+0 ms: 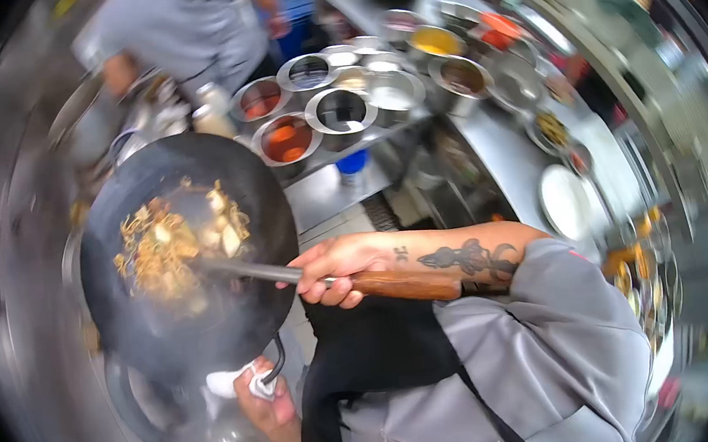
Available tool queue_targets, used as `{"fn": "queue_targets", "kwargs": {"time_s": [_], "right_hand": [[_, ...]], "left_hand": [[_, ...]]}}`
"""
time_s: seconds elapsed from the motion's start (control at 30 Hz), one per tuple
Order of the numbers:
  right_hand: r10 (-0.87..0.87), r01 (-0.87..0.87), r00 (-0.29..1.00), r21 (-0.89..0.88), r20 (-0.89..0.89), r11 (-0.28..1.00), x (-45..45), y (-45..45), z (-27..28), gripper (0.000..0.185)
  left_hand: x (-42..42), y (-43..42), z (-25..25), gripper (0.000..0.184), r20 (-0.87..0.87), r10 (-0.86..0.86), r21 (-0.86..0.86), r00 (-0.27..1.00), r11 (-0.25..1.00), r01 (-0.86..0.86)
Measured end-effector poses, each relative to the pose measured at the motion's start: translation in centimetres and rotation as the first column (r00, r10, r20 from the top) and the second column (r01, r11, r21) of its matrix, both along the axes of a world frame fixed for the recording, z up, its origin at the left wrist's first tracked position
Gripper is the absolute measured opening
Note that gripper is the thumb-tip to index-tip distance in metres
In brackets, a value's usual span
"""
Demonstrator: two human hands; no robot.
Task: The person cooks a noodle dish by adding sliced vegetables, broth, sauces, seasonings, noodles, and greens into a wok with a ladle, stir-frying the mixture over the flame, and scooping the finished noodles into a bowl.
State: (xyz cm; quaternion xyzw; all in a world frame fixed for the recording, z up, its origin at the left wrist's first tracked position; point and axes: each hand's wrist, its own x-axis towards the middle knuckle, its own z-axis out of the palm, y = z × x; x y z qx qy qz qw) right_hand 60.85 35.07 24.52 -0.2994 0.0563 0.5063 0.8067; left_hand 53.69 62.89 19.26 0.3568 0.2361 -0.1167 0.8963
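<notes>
My right hand (337,268) is wrapped round the shaft of a long ladle or spatula (269,271) near its wooden handle (408,284). The tool reaches into a large dark wok (260,188), its end among the food. Noodles with pale pieces (167,249) lie in the wok, and steam rises off them. Below it, my left hand (264,394) grips a white cloth (229,382) at the wok's black handle (280,358). The ladle's far end is hidden by steam and food.
Metal pots with red and dark contents (287,139) stand beyond the wok, near a pot of yellow liquid (436,41). A person in grey (187,31) stands at the upper left. White plates (566,201) lie on a steel counter (508,170) at the right. The left edge is blurred.
</notes>
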Motion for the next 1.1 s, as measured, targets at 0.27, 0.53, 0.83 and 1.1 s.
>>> {"fn": "queue_targets", "kwargs": {"time_s": [0.27, 0.53, 0.83, 1.1], "right_hand": [[-0.465, 0.465, 0.885, -0.022, 0.0, 0.885, -13.4, 1.9, 7.0, 0.027], [-0.831, 0.816, 0.556, -0.197, 0.009, 0.543, -21.7, 27.5, 23.6, 0.033], [-0.979, 0.963, 0.2, -0.189, 0.023, 0.193, -30.6, 18.3, 21.7, 0.03], [-0.986, 0.986, -0.142, -0.075, 0.093, -0.149, -34.1, 17.2, 23.8, 0.035]], "left_hand": [[1.7, 3.3, 5.4, 0.024, 0.051, -0.524, -0.194, 0.85, 0.83, 0.524], [5.9, 20.6, 14.9, 0.013, 0.093, -0.832, -0.36, 0.547, 0.484, 0.798], [4.3, 2.8, 10.6, 0.01, 0.091, -0.948, -0.344, 0.304, 0.256, 0.903], [5.2, -4.8, 11.0, 0.009, 0.124, -0.977, -0.221, 0.174, 0.144, 0.965]]}}
